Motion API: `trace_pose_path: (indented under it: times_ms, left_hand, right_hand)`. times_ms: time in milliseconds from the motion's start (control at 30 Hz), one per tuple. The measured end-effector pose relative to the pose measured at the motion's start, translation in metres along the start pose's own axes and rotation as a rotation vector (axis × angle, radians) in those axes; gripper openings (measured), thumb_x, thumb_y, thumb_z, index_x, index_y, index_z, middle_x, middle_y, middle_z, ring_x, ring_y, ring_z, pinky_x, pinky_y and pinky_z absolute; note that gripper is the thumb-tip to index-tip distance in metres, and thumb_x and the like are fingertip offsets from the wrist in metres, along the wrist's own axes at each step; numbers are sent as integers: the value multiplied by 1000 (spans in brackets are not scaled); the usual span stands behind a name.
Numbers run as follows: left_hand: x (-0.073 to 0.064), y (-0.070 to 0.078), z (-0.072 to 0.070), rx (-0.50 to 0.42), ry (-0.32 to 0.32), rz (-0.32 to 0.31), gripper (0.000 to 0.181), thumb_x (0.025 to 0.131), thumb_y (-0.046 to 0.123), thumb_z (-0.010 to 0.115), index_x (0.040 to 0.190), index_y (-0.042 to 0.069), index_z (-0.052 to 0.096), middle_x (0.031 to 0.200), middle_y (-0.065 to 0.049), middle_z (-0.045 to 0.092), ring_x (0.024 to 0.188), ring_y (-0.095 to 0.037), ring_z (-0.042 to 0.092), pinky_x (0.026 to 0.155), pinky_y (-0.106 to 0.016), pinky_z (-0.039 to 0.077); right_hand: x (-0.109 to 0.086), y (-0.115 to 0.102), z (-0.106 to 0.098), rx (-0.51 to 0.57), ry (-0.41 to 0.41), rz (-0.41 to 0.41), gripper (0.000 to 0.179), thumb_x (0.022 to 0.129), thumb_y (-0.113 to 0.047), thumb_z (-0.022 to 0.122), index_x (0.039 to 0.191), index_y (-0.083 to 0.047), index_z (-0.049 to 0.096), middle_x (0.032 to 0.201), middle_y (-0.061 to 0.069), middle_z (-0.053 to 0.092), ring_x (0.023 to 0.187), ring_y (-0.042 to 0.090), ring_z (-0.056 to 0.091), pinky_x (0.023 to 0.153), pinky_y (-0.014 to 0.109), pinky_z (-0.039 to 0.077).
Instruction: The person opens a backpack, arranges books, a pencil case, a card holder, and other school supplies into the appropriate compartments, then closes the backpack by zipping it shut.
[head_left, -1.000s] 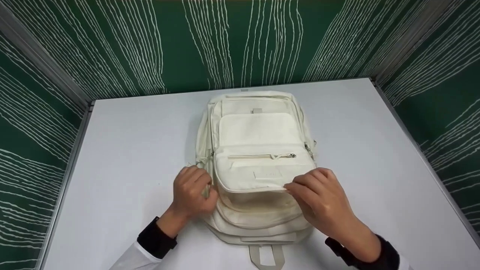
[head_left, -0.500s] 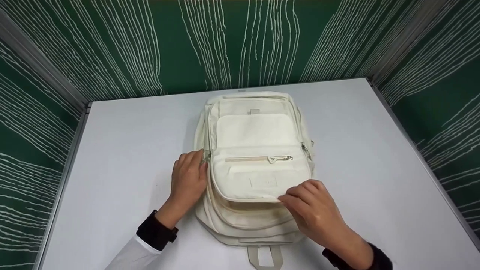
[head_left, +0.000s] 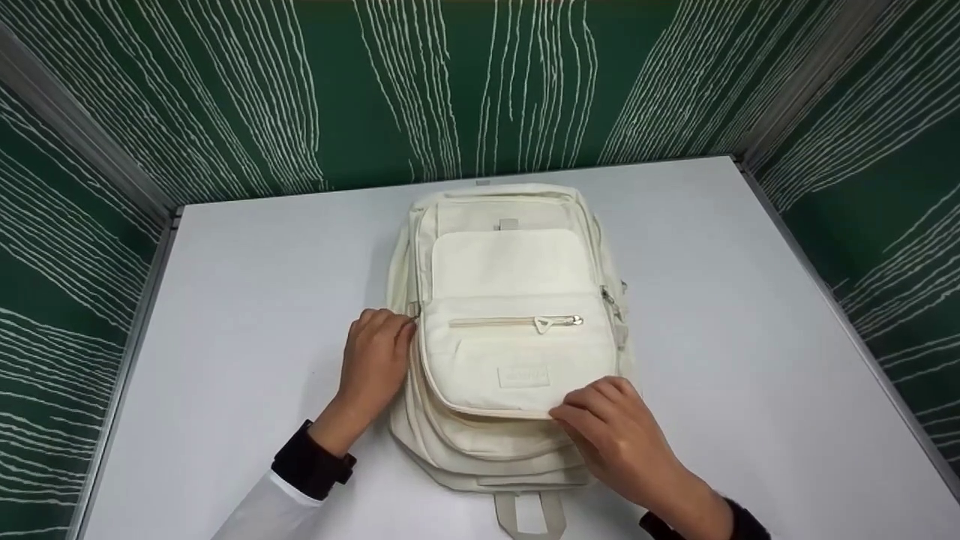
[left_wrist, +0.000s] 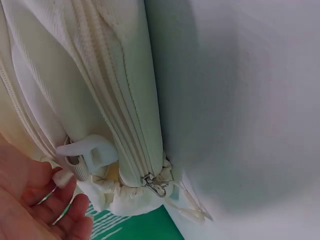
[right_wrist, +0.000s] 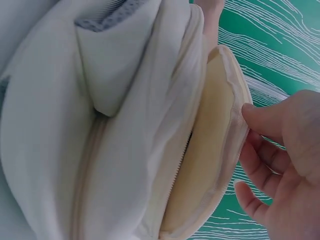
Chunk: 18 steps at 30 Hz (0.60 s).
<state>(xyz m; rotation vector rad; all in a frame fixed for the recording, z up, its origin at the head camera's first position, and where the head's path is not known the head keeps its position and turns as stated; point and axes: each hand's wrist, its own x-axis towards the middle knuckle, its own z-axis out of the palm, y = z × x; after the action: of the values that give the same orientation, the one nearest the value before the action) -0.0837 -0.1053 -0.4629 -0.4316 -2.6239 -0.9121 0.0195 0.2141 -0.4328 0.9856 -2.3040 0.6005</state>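
Note:
A cream backpack (head_left: 510,262) lies on the white table, its top handle (head_left: 553,514) toward me. Its front pocket is unzipped, and the pocket's front panel (head_left: 487,360) sags open at the near edge. My right hand (head_left: 619,435) pinches that panel's zippered edge between thumb and fingers; the right wrist view shows the yellowish pocket lining (right_wrist: 200,145) in the gap. At the pack's left side, my left hand (head_left: 373,360) pinches a small cream zipper pull (left_wrist: 62,177), right beside a pale plastic buckle (left_wrist: 90,152). In the head view the left fingertips hide this pull.
A short zipper with a triangular pull (head_left: 544,324) crosses the front panel. A metal zipper slider (left_wrist: 154,184) and a drawcord (left_wrist: 192,212) hang by the side pocket. Green walls with white streaks (head_left: 480,90) border the white table (head_left: 262,285).
The right hand has drawn the front panel's edge down toward me, narrowing the pocket gap. The left hand has moved up along the pack's left side to the zipper pull.

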Motion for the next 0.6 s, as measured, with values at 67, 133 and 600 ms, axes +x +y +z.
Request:
trace_pose_path:
  times_ms: [67,133,600]
  left_hand:
    - [-3,1,-3,-5,16,2,13,103,9,66,101,0,75,93,-10,72,94,-29,62,85,-43,48]
    - [-6,3,-5,0,31,8,14,103,9,65,100,-1,74,93,-11,73,93,-29,63,83,-43,49]
    - [-30,22,-15,-1,90,48,10,98,4,70,89,-1,70,79,-10,68,77,-26,63,72,-42,52]
  right_hand:
    - [-1,0,2,8,-15,14,37,113,-26,45,98,-14,76,95,-4,68,84,15,61,81,37,44]
    - [-2,0,2,13,-36,29,39,114,-28,43,98,-14,76,96,-4,69,85,15,61,83,35,44]
    - [-6,5,11,52,-43,31,10,92,-8,79,99,-14,75,96,-4,69,86,17,62,82,39,47]
